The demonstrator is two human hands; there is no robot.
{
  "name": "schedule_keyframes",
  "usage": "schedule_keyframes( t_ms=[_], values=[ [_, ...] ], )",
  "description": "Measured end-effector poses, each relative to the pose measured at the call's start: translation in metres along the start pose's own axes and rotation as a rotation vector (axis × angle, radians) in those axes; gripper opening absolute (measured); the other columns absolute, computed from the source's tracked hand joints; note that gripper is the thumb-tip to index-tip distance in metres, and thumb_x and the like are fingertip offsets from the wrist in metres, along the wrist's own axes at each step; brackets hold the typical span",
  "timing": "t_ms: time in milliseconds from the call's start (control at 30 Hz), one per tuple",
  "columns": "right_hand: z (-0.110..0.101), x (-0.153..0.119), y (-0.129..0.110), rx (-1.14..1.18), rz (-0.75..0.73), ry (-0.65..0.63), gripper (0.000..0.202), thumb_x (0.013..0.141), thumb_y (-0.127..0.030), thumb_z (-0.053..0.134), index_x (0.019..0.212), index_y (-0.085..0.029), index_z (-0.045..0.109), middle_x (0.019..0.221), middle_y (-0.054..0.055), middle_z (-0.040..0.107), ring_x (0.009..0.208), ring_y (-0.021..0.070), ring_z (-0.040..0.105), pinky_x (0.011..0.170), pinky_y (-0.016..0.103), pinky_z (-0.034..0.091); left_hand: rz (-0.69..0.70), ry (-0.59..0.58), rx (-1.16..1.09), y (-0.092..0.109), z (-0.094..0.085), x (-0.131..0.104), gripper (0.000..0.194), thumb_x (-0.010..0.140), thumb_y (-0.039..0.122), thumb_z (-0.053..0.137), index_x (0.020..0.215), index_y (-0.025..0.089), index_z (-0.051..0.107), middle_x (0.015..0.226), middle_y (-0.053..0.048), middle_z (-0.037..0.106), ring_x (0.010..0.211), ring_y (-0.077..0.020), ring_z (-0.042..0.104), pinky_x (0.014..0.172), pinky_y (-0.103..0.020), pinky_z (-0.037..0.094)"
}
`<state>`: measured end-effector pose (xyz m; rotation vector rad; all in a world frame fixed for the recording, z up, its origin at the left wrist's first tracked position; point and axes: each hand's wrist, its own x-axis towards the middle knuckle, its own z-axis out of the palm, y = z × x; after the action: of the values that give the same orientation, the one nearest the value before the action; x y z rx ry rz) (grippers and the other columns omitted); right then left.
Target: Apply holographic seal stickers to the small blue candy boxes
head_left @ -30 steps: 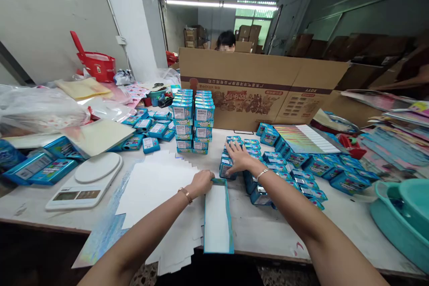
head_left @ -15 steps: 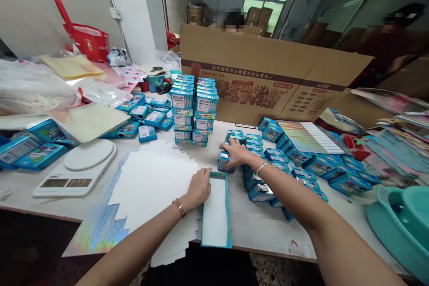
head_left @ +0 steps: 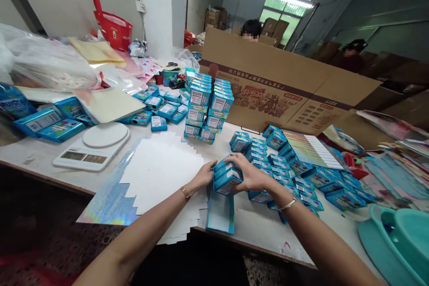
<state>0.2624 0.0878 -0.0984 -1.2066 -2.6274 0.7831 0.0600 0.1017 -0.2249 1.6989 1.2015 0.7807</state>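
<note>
My right hand [head_left: 250, 173] is wrapped round a small row of blue candy boxes [head_left: 226, 181], holding them over the far end of a long, shallow open blue box [head_left: 232, 221]. The near part of that open box shows its white bottom. At its far left corner, my left hand [head_left: 202, 176] is closed on the edge, its fingertips partly hidden against the candy boxes. Right of my right hand stand rows of the same blue boxes [head_left: 283, 174]. To the left lies a stack of white sheets [head_left: 164, 174] with a shiny holographic sheet [head_left: 110, 203] under it.
Filled blue boxes are stacked [head_left: 203, 107] behind my hands, before a large cardboard carton [head_left: 268, 80]. A white scale [head_left: 92, 145] and loose blue boxes lie left. A turquoise basin [head_left: 385, 241] stands at the right edge. Two people are beyond the carton.
My right hand has moved from the rows toward me and left, bringing several candy boxes over the open box. My left hand stays by the open box's far left edge. The view has shifted.
</note>
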Motion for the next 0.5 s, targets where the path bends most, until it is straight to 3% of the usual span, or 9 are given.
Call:
schedule_keyframes(
  t_ms=[100,267,367,500],
  values=[
    [0.021,0.007,0.004,-0.063,0.072,-0.044,0.087,0.057,-0.029,0.086,0.135,-0.026,0.049,0.132,0.01,0.041,0.13,0.034,0.041,0.11,0.047,0.036,0.028,-0.019,-0.042,-0.006,-0.001,-0.003,0.059,0.074,0.002,0.045,0.129,0.013,0.059,0.128,-0.009,0.07,0.117,-0.0219,0.064,0.105,-0.038,0.049],
    [0.032,0.017,-0.003,-0.339,0.151,-0.127,0.093,0.059,-0.031,0.084,0.143,-0.023,0.045,0.14,0.02,0.039,0.13,0.0422,0.04,0.1,0.054,0.042,0.04,0.01,-0.057,-0.012,0.004,-0.01,0.065,0.075,0.001,0.044,0.137,0.014,0.053,0.144,-0.011,0.058,0.136,-0.0231,0.051,0.119,-0.043,0.033],
    [0.039,0.022,-0.004,-0.394,0.136,-0.127,0.104,0.061,-0.033,0.083,0.153,-0.025,0.034,0.148,0.023,0.036,0.134,0.044,0.037,0.1,0.059,0.041,0.025,-0.015,-0.084,-0.012,0.005,-0.005,0.062,0.077,0.002,0.042,0.138,0.012,0.052,0.144,-0.014,0.058,0.133,-0.0223,0.053,0.118,-0.042,0.035],
    [0.053,0.02,0.002,-0.355,0.173,-0.057,0.119,0.064,-0.034,0.082,0.16,-0.018,0.014,0.162,0.027,0.017,0.149,0.0426,0.017,0.111,0.062,0.03,0.016,-0.102,-0.138,-0.009,0.0,0.007,0.07,0.074,0.002,0.046,0.144,0.01,0.045,0.149,-0.017,0.052,0.136,-0.024,0.051,0.117,-0.041,0.036]
  ],
)
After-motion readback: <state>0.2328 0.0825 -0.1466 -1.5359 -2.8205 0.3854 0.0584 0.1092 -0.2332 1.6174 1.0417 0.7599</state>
